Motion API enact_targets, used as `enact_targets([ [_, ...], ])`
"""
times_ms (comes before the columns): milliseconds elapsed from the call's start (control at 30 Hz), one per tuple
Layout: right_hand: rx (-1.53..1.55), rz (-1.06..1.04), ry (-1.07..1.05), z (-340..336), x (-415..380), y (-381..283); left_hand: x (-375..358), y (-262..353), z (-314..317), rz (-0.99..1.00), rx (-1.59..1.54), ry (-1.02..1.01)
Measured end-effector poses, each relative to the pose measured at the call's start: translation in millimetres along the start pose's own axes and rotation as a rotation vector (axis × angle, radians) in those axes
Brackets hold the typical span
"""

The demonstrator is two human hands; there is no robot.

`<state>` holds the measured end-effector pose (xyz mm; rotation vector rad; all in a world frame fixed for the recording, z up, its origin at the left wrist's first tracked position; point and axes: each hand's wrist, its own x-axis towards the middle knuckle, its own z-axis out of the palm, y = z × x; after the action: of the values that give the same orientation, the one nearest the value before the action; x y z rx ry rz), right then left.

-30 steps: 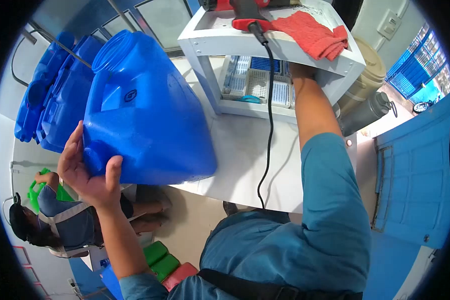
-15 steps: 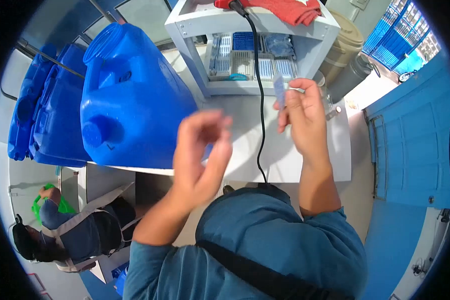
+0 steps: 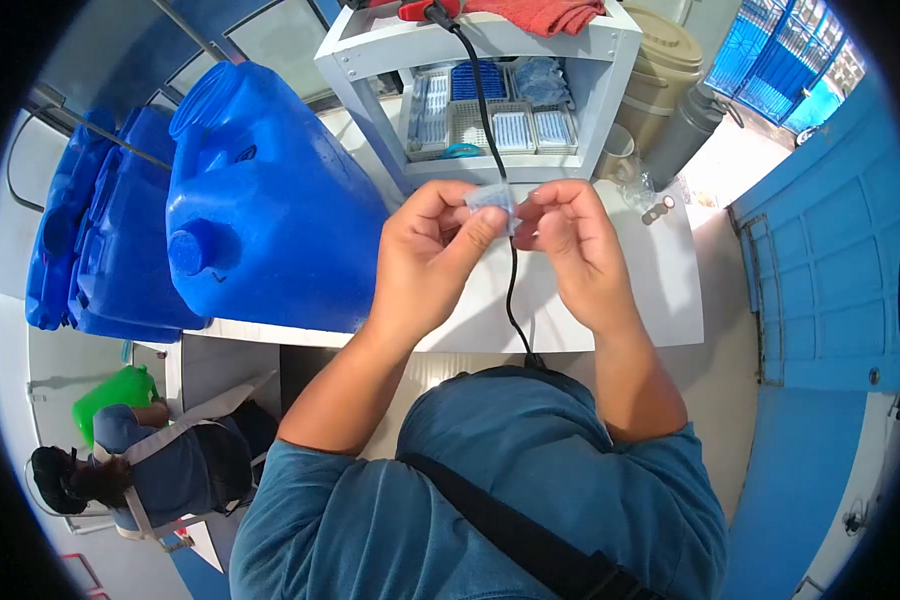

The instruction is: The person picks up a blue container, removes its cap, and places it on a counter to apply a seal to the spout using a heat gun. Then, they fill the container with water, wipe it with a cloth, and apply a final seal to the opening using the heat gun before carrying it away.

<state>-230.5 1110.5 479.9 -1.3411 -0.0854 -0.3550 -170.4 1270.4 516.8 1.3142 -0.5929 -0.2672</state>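
While the black cord (image 3: 511, 290) passes beneath and the blue jug (image 3: 280, 220) stands near my left hand (image 3: 425, 262), I pinch the small packet (image 3: 490, 200) there, above the table (image 3: 665, 290); my right hand (image 3: 582, 262) curls at its edge, grip unclear. It slants, long axis unclear.

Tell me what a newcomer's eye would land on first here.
Likely the big blue jug, standing on the white table at the left. Next, the left hand pinching a small pale blue piece mid-picture, the right hand close beside it. Then the red cloth on top of the white shelf.
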Motion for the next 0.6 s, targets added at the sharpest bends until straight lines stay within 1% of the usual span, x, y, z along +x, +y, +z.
enact_targets([
  [33, -0.071, -0.153, -0.066, -0.5, 2.6, -2.4, 0.1, 1.6, 0.4, -0.042, 0.025, 0.048],
  [67, -0.127, -0.143, -0.046, 4.6, 3.7, -8.8, -0.4, -4.7, -2.1, -0.039, 0.031, 0.075],
  [200, -0.091, -0.121, -0.099, 8.5, 17.2, -13.8, -2.8, 0.9, -8.8, -0.032, -0.005, 0.111],
  [267, 0.001, -0.112, -0.018, 11.0, 24.1, -14.0, -4.7, 10.2, -11.0, -0.122, -0.189, 0.141],
  [300, 0.005, -0.112, -0.037, 12.3, 26.5, -13.5, -5.0, 10.0, -13.0, -0.112, -0.186, 0.158],
  [367, 0.041, -0.209, -0.221, 15.3, 31.0, -12.8, -4.6, 5.8, -18.1, 0.191, 0.022, 0.214],
  [400, 0.053, -0.14, -0.333, 18.7, 32.1, -19.6, -7.8, 4.1, -23.3, 0.202, 0.027, 0.231],
  [433, 0.053, -0.147, -0.35, 23.5, 32.3, -20.7, -11.2, 2.6, -29.2, 0.279, 0.109, 0.238],
  [467, 0.058, -0.1, -0.323, 30.1, 32.2, -22.2, -13.3, 4.0, -33.3, 0.358, 0.19, 0.241],
  [500, 0.062, -0.052, -0.294, 36.3, 32.5, -23.6, -16.0, 12.5, -32.7, 0.375, 0.191, 0.247],
  [567, 0.066, -0.068, -0.291, 46.2, 34.5, -26.2, -26.9, 36.4, -29.3, 0.08, 0.055, 0.316],
  [600, 0.056, -0.06, -0.355, 50.7, 35.1, -30.6, -34.3, 44.0, -37.3, -0.085, -0.063, 0.323],
])
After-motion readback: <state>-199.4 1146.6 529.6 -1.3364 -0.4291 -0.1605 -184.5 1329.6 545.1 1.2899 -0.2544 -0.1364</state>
